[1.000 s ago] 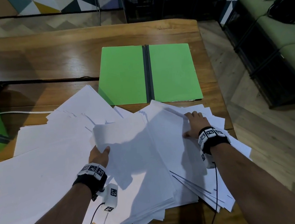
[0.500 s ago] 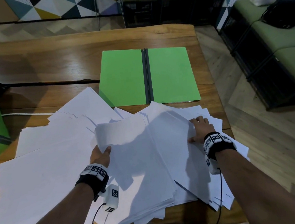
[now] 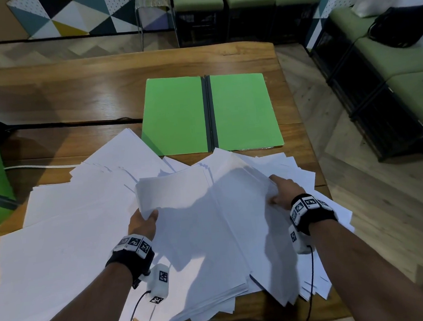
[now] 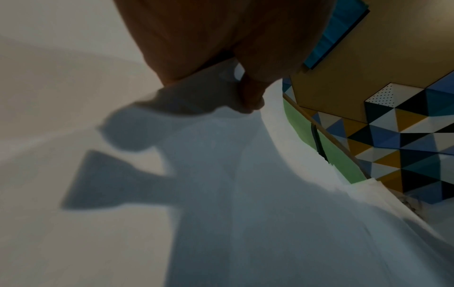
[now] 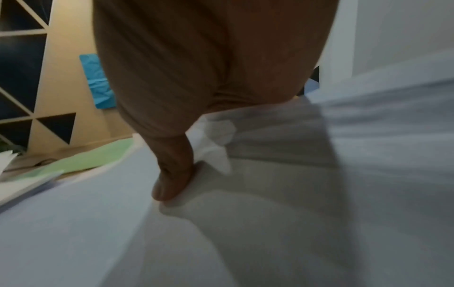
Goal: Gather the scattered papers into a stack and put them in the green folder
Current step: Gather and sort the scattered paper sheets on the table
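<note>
Sprawling white papers (image 3: 67, 237) overlap loosely before the open green folder (image 3: 176, 117).

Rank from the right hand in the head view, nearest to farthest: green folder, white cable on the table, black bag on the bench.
Measured from the right hand:
1. Green folder, open flat just beyond the hand, toward the table's far side.
2. Black bag, on the green bench at far right, off the table.
3. White cable, across the papers at the table's left edge.
</note>
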The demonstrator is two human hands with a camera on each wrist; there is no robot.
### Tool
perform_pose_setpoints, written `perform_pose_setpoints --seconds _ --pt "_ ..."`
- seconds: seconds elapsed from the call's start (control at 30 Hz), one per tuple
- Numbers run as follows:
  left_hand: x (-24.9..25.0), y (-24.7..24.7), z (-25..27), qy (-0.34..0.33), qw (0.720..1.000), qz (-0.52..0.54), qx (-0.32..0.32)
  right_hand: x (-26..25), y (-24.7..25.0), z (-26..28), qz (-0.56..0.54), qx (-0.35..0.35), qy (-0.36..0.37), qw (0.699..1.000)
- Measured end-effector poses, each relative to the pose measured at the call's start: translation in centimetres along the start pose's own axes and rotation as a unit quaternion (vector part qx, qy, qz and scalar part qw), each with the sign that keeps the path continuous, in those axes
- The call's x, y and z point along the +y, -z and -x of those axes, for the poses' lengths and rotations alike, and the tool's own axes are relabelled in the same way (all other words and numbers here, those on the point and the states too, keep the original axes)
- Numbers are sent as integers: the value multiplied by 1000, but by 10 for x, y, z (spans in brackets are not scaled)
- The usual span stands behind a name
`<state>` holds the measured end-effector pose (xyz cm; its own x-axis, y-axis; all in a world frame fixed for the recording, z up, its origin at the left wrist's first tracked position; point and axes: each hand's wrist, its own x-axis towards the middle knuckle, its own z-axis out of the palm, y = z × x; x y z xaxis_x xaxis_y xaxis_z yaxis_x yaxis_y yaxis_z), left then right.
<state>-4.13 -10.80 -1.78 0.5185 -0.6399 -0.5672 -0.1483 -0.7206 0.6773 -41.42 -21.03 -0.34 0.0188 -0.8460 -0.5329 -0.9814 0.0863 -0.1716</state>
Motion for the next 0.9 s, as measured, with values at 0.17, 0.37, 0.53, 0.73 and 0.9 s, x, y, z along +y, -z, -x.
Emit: perform_pose_setpoints --seconds 0.17,0.37,0.53,0.73,0.9 --pt "1 1 3 -3 1000 9 -5 5 27 7 -42 35 11 998" --pt "-1 2 5 -5 1000 17 -10 24 83 20 -187 113 47 975" --pt "0 2 6 -5 1000 18 -9 33 121 42 -290 158 69 941" --pt "0 -4 8 -3 999 45 -17 10 62 39 -370 95 78 921" --pt "-2 -10 12 7 997 68 -35 -34 -27 34 -338 5 18 941"
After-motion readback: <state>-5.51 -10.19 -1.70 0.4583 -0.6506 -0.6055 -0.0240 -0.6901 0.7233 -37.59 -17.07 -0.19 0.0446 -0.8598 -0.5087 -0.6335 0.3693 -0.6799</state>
